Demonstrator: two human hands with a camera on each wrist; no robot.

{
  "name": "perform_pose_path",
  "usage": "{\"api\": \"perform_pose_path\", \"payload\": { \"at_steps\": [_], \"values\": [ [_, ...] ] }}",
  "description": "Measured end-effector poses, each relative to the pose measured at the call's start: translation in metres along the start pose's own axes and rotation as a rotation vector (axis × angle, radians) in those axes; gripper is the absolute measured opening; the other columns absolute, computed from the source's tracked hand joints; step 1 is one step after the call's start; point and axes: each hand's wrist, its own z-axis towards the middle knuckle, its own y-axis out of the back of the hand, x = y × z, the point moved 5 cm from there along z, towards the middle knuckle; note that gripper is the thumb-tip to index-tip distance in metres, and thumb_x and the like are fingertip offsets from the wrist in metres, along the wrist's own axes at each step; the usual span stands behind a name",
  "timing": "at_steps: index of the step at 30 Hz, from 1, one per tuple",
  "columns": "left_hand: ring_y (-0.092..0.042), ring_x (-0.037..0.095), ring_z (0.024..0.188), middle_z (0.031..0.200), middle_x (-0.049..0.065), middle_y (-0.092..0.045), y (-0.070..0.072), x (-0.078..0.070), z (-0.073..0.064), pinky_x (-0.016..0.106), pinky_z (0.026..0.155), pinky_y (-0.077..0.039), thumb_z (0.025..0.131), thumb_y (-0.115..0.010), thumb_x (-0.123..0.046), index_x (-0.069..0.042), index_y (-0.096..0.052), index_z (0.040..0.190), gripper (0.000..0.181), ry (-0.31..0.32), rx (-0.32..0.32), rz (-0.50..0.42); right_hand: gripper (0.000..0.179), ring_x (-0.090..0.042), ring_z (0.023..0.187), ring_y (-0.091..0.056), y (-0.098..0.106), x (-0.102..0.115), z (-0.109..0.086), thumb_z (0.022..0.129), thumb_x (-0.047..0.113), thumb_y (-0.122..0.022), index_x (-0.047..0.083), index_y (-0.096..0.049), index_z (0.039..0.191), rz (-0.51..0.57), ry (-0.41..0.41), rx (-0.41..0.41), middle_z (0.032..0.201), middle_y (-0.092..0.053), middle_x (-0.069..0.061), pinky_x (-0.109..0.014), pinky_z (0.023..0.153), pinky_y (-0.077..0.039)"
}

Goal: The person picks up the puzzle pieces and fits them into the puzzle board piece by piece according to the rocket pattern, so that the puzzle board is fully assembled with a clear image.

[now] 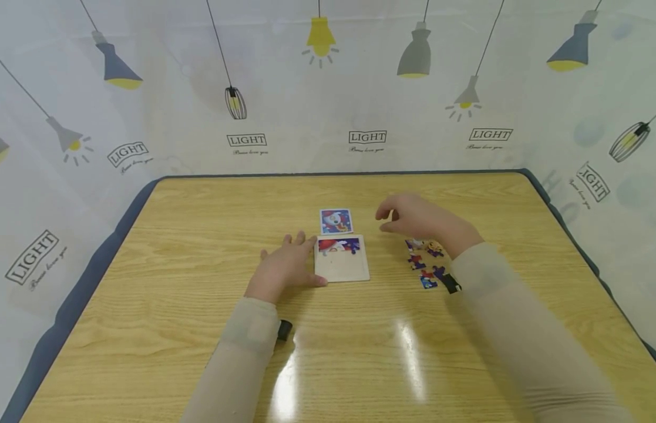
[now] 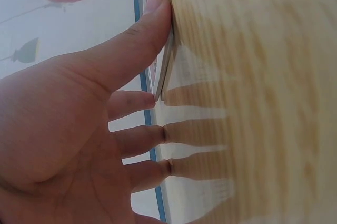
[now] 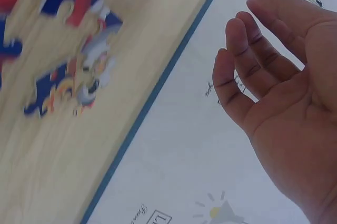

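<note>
My left hand (image 1: 288, 264) is spread at the left side of a square white puzzle board (image 1: 342, 269), its thumb on the edge near the lower left corner and a fingertip at the upper left corner. Fitted jigsaw pieces (image 1: 347, 244) in red, white and purple fill a strip along the top of the board. My right hand (image 1: 419, 218) is raised to the right of the board, fingers loosely bent and nothing between them. Below it lie several loose jigsaw pieces (image 3: 55, 89) on the table, partly hidden by the right wrist in the head view.
A small picture card (image 1: 336, 221) with a red, white and blue design lies just beyond the board. A black object (image 1: 284, 330) shows beside the left sleeve. The wooden table (image 1: 201, 211) ends at a cloth wall (image 1: 296, 106) printed with lamps.
</note>
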Motion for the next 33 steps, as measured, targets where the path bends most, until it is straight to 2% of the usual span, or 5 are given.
{"api": "perform_pose_path", "payload": {
  "at_steps": [8,16,25,33],
  "values": [
    [-0.004,0.039,0.168,0.181,0.009,-0.007,0.000,-0.001,-0.001,0.084,0.123,-0.007,0.086,-0.083,-0.057,-0.023,-0.024,0.171,0.109,0.005,0.002,-0.002,0.029,-0.030,0.109,-0.069,0.020,-0.020,-0.018,0.104,0.015,-0.069,0.001,-0.072,0.129,-0.004,-0.020,0.002,0.130,-0.072,-0.020,-0.047,0.092,-0.061],
    [-0.004,0.039,0.168,0.181,0.009,-0.007,-0.002,0.000,0.002,0.084,0.124,-0.007,0.086,-0.083,-0.058,-0.024,-0.023,0.172,0.110,0.007,0.009,0.002,0.029,-0.029,0.105,-0.071,0.023,-0.042,-0.031,0.102,0.015,-0.072,0.000,-0.074,0.127,-0.015,-0.037,0.007,0.127,-0.072,-0.021,-0.046,0.089,-0.063],
    [-0.004,0.039,0.168,0.181,0.010,-0.006,0.000,-0.001,0.001,0.084,0.124,-0.007,0.087,-0.083,-0.057,-0.024,-0.023,0.172,0.109,0.003,0.016,0.005,0.030,-0.028,0.108,-0.070,0.014,-0.065,-0.044,0.102,0.020,-0.073,0.004,-0.074,0.128,0.005,-0.103,0.012,0.125,-0.075,-0.015,-0.050,0.093,-0.061],
    [-0.005,0.040,0.168,0.181,0.010,-0.007,0.001,-0.002,-0.001,0.084,0.124,-0.008,0.087,-0.083,-0.057,-0.023,-0.023,0.172,0.109,0.006,0.014,0.009,0.031,-0.024,0.100,-0.070,-0.006,-0.080,-0.050,0.102,0.021,-0.073,0.006,-0.073,0.130,0.057,-0.109,0.013,0.113,-0.074,-0.008,-0.041,0.085,-0.062]
  ]
}}
